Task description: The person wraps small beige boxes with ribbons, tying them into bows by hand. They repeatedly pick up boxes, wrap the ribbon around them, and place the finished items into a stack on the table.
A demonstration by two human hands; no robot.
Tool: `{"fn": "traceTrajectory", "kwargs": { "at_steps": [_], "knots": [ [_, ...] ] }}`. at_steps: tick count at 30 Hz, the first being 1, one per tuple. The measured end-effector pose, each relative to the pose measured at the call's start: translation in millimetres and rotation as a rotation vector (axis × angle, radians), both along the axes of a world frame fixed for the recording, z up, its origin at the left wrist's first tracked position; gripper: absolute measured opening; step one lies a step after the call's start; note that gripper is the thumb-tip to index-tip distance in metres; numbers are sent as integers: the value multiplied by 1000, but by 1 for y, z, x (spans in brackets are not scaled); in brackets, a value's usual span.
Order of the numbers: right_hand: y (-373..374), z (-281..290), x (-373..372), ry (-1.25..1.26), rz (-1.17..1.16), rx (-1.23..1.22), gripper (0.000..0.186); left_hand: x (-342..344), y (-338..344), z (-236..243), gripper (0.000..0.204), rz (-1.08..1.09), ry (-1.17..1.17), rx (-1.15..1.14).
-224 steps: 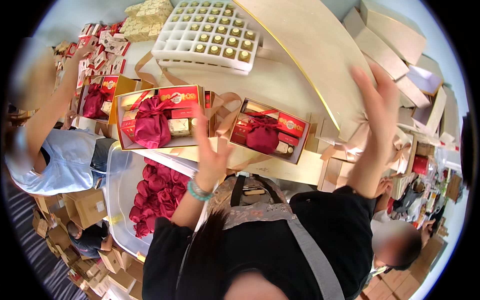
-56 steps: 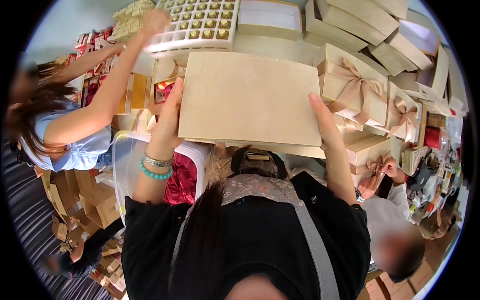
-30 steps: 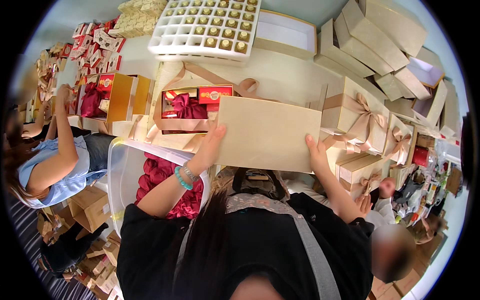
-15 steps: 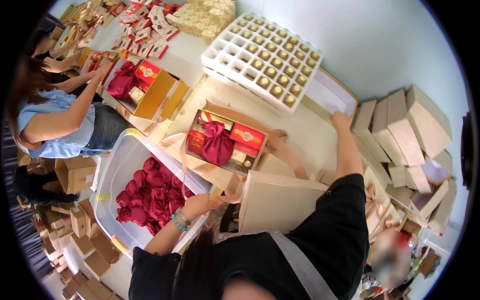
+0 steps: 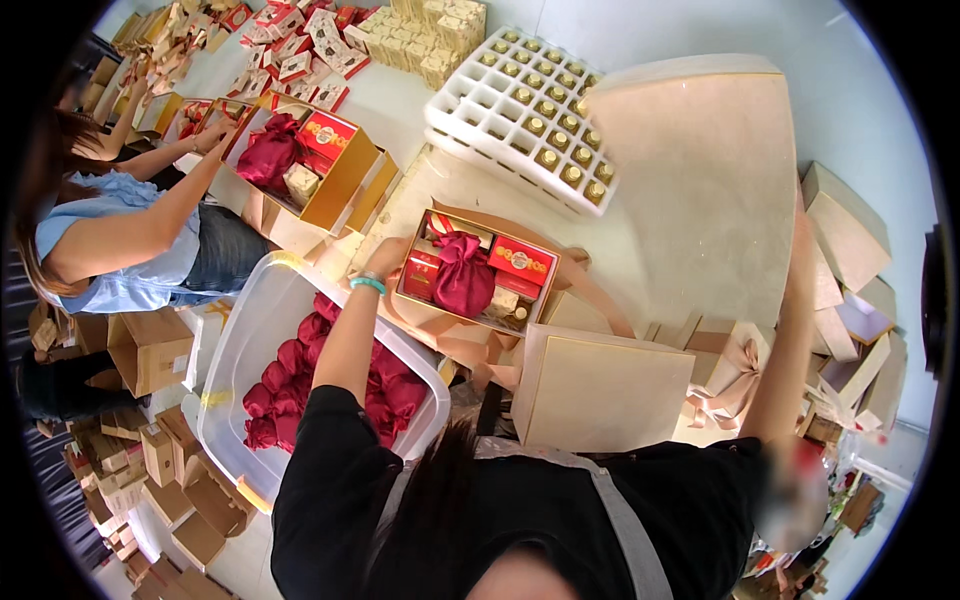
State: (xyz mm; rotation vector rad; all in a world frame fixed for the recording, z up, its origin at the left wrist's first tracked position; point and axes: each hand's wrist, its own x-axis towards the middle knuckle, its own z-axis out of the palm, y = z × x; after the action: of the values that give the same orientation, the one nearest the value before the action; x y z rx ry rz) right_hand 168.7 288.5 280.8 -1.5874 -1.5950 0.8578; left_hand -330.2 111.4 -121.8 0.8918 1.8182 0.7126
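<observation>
My right hand (image 5: pixel 803 222) holds up a large beige box lid (image 5: pixel 695 175) by its right edge, tilted above the table; the lid hides most of its fingers. My left hand (image 5: pixel 386 258) is at the left end of an open gift box (image 5: pixel 545 292), close to a peach ribbon (image 5: pixel 455 345); its finger grip does not show clearly. Inside the box sit a dark red drawstring pouch (image 5: pixel 463 278), red packets (image 5: pixel 521 260) and a small gold-capped bottle (image 5: pixel 518 314). A beige box (image 5: pixel 606 388) stands just in front of me.
A clear plastic tub (image 5: pixel 225 375) of dark red pouches stands at the left. Behind are a white foam tray (image 5: pixel 450 120) of gold-capped bottles and a yellow gift box (image 5: pixel 340 185). A person in a blue shirt (image 5: pixel 125 235) works at the left. Beige boxes (image 5: pixel 850 215) pile up right.
My right hand has raised the beige lid from beside the foam tray, partly covering the tray. My left hand has moved from the ribbon near the tub up to the gift box's left end.
</observation>
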Motion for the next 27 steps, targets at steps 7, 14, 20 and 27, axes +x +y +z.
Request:
{"fn": "traceTrajectory", "kwargs": {
  "at_steps": [7, 14, 20, 27],
  "knots": [
    [5, -110, -173, 100, 623, -660, 47, 24, -42, 88, 30, -7, 611, 68],
    [39, -278, -232, -198, 991, -920, 55, -22, -237, 200, 38, -423, 1020, -665],
    [21, -254, -242, -293, 1026, -839, 58, 36, -148, 214, 65, 41, 117, 367],
    [-22, -224, -158, 352, 409, -1170, 75, 30, -45, 157, 67, 289, -755, -82]
  ]
}}
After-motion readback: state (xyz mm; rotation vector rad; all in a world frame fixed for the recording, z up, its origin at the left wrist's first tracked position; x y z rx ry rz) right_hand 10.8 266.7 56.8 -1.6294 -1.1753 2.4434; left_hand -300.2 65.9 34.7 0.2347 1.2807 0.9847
